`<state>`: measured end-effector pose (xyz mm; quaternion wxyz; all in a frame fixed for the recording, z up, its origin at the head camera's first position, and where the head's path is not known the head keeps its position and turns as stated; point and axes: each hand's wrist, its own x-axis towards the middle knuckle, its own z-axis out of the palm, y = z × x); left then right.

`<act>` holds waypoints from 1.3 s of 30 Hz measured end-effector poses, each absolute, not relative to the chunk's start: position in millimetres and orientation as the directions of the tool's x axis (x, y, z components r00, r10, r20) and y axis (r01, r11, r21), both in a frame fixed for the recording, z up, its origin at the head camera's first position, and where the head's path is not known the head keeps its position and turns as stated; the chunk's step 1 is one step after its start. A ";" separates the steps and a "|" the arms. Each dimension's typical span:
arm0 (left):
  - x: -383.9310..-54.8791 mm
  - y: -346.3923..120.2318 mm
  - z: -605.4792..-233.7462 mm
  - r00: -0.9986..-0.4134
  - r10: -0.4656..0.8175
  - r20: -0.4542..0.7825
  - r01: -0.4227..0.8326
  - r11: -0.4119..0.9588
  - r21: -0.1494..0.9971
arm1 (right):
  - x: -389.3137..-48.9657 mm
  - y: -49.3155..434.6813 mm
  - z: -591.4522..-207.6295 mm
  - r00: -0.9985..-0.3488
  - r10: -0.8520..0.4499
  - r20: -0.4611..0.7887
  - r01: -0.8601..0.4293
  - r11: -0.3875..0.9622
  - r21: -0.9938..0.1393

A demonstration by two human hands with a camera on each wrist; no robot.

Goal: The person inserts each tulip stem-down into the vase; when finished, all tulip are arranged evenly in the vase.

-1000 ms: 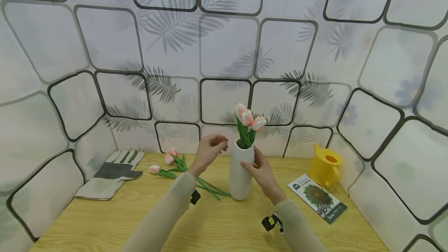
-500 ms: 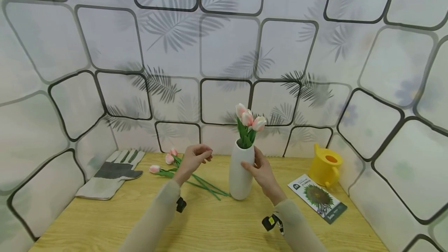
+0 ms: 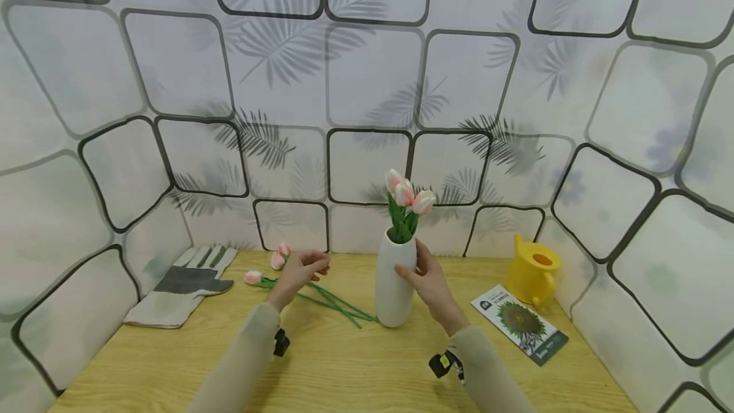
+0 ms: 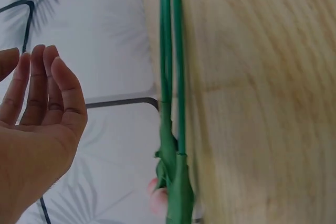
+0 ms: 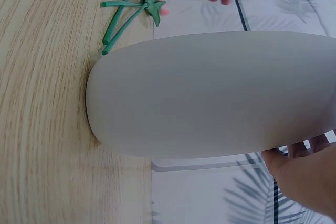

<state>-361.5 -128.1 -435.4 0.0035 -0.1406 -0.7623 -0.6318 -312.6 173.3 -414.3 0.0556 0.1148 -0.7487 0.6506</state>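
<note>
A white vase (image 3: 394, 282) stands upright on the table with several pink-and-white tulips (image 3: 404, 195) in its mouth. My right hand (image 3: 429, 278) grips the vase's right side, thumb across the front; the right wrist view shows the vase (image 5: 210, 95) filling the middle. Over the loose tulips on the table hovers my left hand (image 3: 298, 276), its fingers loosely bent around nothing. Those tulips' green stems (image 3: 338, 304) point toward the vase's base, and their pink heads (image 3: 253, 278) lie at the left. In the left wrist view the hand (image 4: 44, 114) is apart from the stems (image 4: 172, 51).
Grey-and-white work gloves (image 3: 180, 285) lie at the table's left. A yellow watering can (image 3: 530, 276) stands at the back right, beside a seed packet (image 3: 520, 324) with a sunflower picture. A patterned wall covering (image 3: 367, 81) encloses the table (image 3: 344, 368) on three sides.
My left hand has moved left and down, away from the vase's mouth to above the loose tulips. My right hand and the vase have stayed in place.
</note>
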 end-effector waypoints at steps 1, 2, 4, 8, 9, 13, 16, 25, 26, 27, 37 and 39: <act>-363.1 -129.6 -439.7 -0.962 0.208 0.179 0.215 0.167 0.962 | -312.5 173.2 -414.4 -0.968 -0.099 0.233 -0.244 0.129 -0.961; -365.8 -131.2 -445.1 -0.962 0.208 0.176 0.213 0.170 0.962 | -312.3 173.2 -414.2 -0.968 -0.097 0.230 -0.241 0.130 -0.962; -369.9 -134.2 -453.7 -0.965 0.209 0.157 0.198 0.195 0.961 | -312.3 172.9 -414.2 -0.970 -0.091 0.225 -0.236 0.132 -0.963; -372.4 -139.6 -463.5 -0.970 0.216 0.109 0.163 0.248 0.955 | -312.2 172.8 -414.5 -0.970 -0.092 0.224 -0.235 0.136 -0.962; -373.3 -140.7 -465.9 -0.972 0.214 0.096 0.151 0.258 0.954 | -312.3 172.9 -414.6 -0.970 -0.093 0.225 -0.236 0.136 -0.962; -378.2 -144.6 -474.7 -0.979 0.189 0.074 0.123 0.265 0.956 | -311.7 173.2 -414.5 -0.970 -0.097 0.225 -0.237 0.137 -0.962; -380.7 -146.8 -479.0 -0.983 0.171 0.061 0.109 0.284 0.953 | -312.0 173.8 -414.9 -0.969 -0.099 0.227 -0.239 0.134 -0.962; -388.8 -149.6 -486.9 -0.985 0.172 0.005 0.074 0.400 0.913 | -313.8 174.1 -415.2 -0.969 -0.097 0.228 -0.239 0.134 -0.962; -389.0 -149.5 -486.8 -0.985 0.170 -0.003 0.069 0.414 0.908 | -314.0 174.0 -415.0 -0.969 -0.096 0.226 -0.238 0.134 -0.962; -389.2 -149.4 -486.7 -0.985 0.172 -0.008 0.067 0.429 0.901 | -314.0 173.9 -414.8 -0.970 -0.094 0.224 -0.235 0.135 -0.963; -388.5 -148.7 -482.8 -0.984 0.176 -0.040 0.054 0.496 0.867 | -313.5 173.0 -414.8 -0.966 -0.096 0.241 -0.253 0.138 -0.958; -387.9 -150.2 -482.4 -0.982 0.185 -0.037 0.060 0.490 0.870 | -313.3 173.0 -414.9 -0.965 -0.098 0.244 -0.255 0.130 -0.958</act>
